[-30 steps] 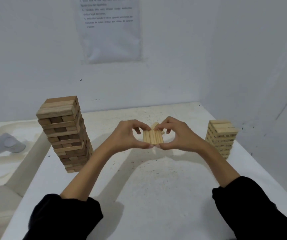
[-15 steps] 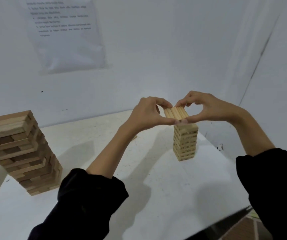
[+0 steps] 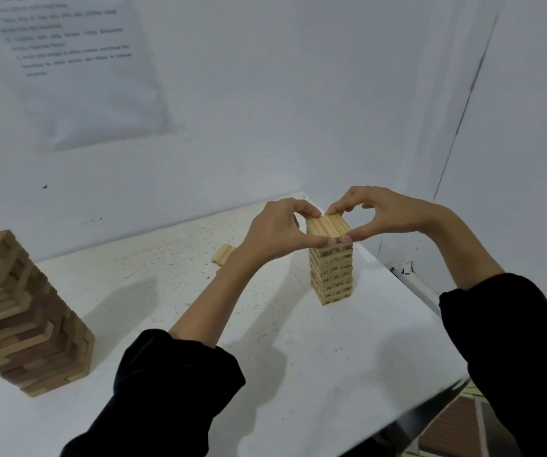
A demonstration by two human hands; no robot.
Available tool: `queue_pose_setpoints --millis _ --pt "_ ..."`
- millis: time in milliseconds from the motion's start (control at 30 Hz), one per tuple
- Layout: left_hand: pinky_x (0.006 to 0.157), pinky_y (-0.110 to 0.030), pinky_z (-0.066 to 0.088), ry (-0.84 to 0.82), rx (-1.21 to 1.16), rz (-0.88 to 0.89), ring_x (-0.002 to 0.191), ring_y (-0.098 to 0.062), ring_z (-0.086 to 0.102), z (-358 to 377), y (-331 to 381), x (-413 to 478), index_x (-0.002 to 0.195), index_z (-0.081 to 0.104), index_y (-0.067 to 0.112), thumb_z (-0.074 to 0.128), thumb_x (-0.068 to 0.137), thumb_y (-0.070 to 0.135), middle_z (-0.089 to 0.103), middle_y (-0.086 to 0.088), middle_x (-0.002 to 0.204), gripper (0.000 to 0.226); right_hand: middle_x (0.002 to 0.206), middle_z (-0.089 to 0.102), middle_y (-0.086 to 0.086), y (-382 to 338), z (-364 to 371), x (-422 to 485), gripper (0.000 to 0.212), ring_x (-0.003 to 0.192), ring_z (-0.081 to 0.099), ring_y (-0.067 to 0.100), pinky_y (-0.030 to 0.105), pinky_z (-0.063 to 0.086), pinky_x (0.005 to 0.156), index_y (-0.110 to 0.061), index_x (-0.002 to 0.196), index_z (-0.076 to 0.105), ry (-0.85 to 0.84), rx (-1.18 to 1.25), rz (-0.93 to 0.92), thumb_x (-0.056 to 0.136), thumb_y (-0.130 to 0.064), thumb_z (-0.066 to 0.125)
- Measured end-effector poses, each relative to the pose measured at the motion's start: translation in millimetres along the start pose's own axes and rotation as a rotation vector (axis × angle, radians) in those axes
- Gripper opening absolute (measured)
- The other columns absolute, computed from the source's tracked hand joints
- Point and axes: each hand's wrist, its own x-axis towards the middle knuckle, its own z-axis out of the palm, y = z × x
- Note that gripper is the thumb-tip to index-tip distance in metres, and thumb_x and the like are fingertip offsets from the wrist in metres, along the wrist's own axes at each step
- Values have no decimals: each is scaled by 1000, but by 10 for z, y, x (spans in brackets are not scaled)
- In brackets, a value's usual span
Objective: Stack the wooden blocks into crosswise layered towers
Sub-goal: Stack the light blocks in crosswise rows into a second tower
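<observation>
White table (image 3: pixel 173 258) takes up most of the view, with a printed sheet (image 3: pixel 77 67) stuck on the wall behind it, text too blurry to read. Big dark wooden tower (image 3: pixel 25 318) stands at the table's left edge, layers crossed and a bit twisted. The small pale tower (image 3: pixel 331 275) is near the far right corner, upright. Both arms are in black sleeves (image 3: pixel 173 390). Left hand (image 3: pixel 278 232) and right hand (image 3: pixel 387 212) pinch a flat row of pale blocks (image 3: pixel 328 225) from either side, thumbs in front, fingers behind, right on the small tower's top. Can't tell if it's fully set down. A few loose blocks (image 3: pixel 222 255) lie behind the left wrist.
</observation>
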Motion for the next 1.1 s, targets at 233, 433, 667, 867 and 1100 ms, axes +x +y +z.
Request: queue_pose_setpoints --millis 233,433,667,867,1100 --pt "66 -24 43 10 22 -8 84 -5 53 41 -52 11 108 65 27 79 67 48 57 17 102 48 117 52 -7 19 40 25 50 114 46 11 31 35 100 -30 121 59 1 -6 7 74 -34 77" --pt "66 -23 42 24 13 -1 83 -4 52 56 -62 -3 108 65 27 79 67 48 56 18 102 48 114 51 -15 1 69 -8 60 113 47 10 31 34 98 -33 119 58 27 11 22 61 -47 68" --pt "62 -19 37 16 22 5 79 4 49 64 -59 -15 109 63 29 77 65 57 54 20 102 54 114 52 -20 -16 60 -44 54 110 48 4 29 35 95 -41 114 56 29 45 38 63 -49 69" --pt "74 -25 48 63 -83 -20 85 -2 58 -28 -118 -114 107 63 31 64 68 67 60 17 100 54 116 58 -12 -118 38 -82 36 111 50 4 24 39 89 -34 112 63 147 177 28 78 -46 58" --pt "73 -12 46 164 -148 -32 84 -2 62 -333 -405 -191 99 67 26 67 84 39 66 12 94 20 111 62 -12 -461 128 87 22 102 55 -3 18 38 85 -27 111 66 258 210 -18 91 -28 57"
